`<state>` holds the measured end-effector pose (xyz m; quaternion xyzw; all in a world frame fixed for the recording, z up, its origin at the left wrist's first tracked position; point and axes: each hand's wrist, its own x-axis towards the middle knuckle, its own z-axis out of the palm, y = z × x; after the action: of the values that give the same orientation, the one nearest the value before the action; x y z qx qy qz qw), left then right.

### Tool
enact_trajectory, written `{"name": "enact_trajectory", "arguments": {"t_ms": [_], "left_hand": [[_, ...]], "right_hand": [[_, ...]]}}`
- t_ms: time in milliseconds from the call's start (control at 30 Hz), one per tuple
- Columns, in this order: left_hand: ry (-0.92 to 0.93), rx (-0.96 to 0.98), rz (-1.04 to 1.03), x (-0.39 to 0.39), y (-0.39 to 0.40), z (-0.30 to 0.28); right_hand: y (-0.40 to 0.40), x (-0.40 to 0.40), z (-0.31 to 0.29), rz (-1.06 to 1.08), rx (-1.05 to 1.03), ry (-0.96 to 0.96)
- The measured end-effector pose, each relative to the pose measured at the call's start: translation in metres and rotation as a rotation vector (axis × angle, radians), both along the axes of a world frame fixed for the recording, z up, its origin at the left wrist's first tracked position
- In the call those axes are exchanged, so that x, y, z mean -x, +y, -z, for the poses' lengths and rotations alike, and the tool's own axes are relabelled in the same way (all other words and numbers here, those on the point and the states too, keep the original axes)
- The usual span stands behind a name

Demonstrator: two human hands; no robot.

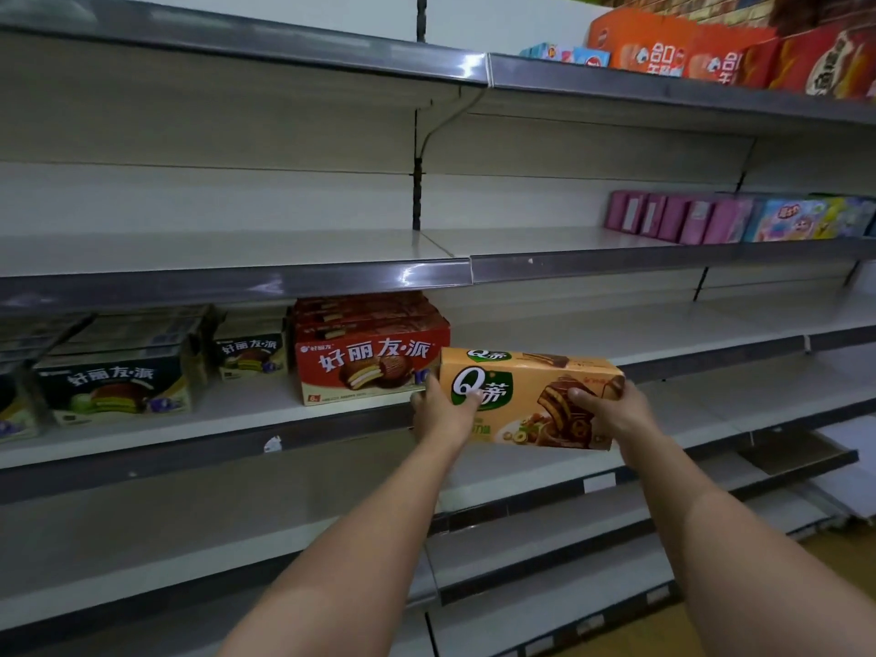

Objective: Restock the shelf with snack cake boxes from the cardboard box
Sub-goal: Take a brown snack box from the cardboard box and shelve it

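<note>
Showing orange snack cake box (526,395), green logo

Left hand (443,410) covers the orange box's (526,400) lower left corner, right hand (611,410) its right end. Dark boxes (118,386) run off the left edge; red packs (825,64) cut off top right, blurred.

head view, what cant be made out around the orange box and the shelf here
- Cardboard box: outside the head view.
- Orange snack cake box: back and underside hidden by its own front; ends covered by the left hand and right hand.
- Red boxes: rear rows hidden by the front one.
- Dark boxes: leftmost cut by the frame edge.
</note>
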<state>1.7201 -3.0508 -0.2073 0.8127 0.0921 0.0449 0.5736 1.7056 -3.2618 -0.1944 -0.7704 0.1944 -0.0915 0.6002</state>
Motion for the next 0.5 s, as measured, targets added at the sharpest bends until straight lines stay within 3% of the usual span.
{"name": "enact_trajectory", "arguments": {"t_ms": [200, 500], "left_hand": [[-0.008, 0.081, -0.003, -0.049, -0.018, 0.001], [-0.007, 0.122, -0.04, -0.109, -0.055, 0.003]], "right_hand": [[-0.039, -0.063, 0.017, -0.006, 0.228, 0.062], [-0.062, -0.135, 0.005, -0.046, 0.264, -0.003]]}}
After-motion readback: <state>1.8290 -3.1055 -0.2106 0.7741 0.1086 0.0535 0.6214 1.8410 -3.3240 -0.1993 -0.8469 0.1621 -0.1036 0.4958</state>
